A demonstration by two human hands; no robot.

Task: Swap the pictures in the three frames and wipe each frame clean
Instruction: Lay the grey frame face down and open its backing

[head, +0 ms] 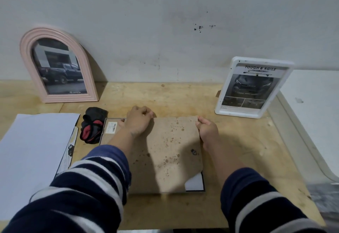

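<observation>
A dark-edged frame (203, 181) lies face down on the wooden table (238, 159), covered by its stained brown backing board (170, 152). My left hand (137, 120) presses on the board's far left edge, fingers curled over it. At the far right corner, my right hand (207, 128) pinches the board. A white sheet (194, 183) peeks out under the board's near right corner. A pink arched frame (25, 52) with a truck picture leans on the wall at back left. A white rectangular frame (283, 84) with a car advert stands at back right.
A black and red cloth (92, 124) lies just left of the flat frame. White paper sheets (33, 150) with a printed page under them cover the table's left side. A white surface (311, 107) adjoins the table on the right.
</observation>
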